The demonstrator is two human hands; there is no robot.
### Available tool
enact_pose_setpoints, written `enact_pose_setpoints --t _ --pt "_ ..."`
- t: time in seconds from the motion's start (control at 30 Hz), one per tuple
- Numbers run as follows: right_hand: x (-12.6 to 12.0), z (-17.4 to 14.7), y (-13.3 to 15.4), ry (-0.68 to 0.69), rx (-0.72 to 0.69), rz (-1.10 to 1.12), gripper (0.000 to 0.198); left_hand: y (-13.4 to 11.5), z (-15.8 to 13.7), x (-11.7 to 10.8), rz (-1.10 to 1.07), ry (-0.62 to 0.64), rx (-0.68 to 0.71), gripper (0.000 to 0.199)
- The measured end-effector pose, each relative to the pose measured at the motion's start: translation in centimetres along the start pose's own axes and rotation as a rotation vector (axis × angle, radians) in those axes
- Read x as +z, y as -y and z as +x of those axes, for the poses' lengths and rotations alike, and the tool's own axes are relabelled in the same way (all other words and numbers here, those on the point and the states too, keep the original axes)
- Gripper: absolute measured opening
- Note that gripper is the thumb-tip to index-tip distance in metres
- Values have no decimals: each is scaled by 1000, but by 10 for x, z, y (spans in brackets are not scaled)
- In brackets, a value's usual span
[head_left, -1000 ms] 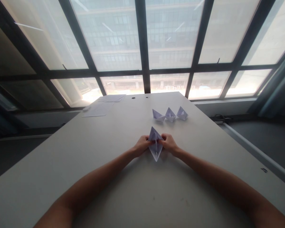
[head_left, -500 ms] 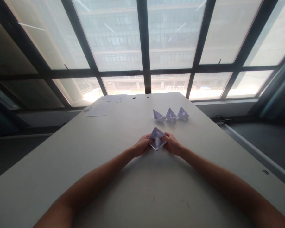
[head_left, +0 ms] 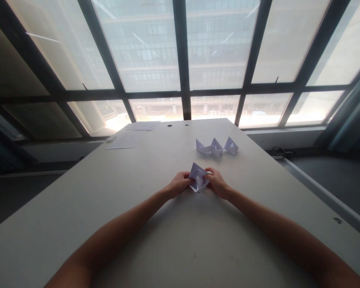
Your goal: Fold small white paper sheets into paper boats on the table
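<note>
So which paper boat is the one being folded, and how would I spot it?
Start at the long grey table under the big window. Three finished paper boats sit in a row at the far side. The folded paper is nearer, alone, pinched between the left hand and right hand.

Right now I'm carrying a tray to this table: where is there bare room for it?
The table is bare left of the left hand, below the loose sheets. It is crowded where both hands pinch the folded paper; the right hand lies near three paper boats.
</note>
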State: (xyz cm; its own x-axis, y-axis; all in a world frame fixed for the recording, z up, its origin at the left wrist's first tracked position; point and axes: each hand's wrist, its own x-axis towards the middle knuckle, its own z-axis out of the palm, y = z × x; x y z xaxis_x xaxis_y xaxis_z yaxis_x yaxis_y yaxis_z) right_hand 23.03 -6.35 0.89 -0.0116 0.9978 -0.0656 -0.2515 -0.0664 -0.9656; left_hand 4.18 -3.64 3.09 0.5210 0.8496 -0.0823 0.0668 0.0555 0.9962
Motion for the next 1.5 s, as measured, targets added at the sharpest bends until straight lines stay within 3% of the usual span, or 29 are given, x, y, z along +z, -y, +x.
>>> enact_pose_setpoints --t 0.17,0.43,0.6,0.73,0.9,1.07,1.2,1.37,1.5 --pt "2 -3 3 -1 -44 -120 28 0 -1 -3 155 -73 0 21" --pt "1 -3 3 -45 -145 -155 28 -1 2 -12 147 -102 -29 24" --pt "-9 2 4 -290 -403 -373 20 1 4 -19 97 -152 -55 27" --pt "-5 -5 11 -286 -601 -637 20 3 5 -18 152 -191 -32 26" --pt "10 -20 17 -169 -580 -856 23 3 2 -9 222 -198 52 24" --pt "14 -26 17 -165 -555 -806 22 -1 -3 1 256 -203 76 21" --pt "12 -27 25 -172 -553 -778 22 -5 -4 3 184 -169 53 39" --pt "-17 -16 62 -219 -528 -943 21 -2 -1 2 63 -238 101 57" --pt "-76 5 110 -323 -497 -1138 21 4 3 1 28 -290 105 50"
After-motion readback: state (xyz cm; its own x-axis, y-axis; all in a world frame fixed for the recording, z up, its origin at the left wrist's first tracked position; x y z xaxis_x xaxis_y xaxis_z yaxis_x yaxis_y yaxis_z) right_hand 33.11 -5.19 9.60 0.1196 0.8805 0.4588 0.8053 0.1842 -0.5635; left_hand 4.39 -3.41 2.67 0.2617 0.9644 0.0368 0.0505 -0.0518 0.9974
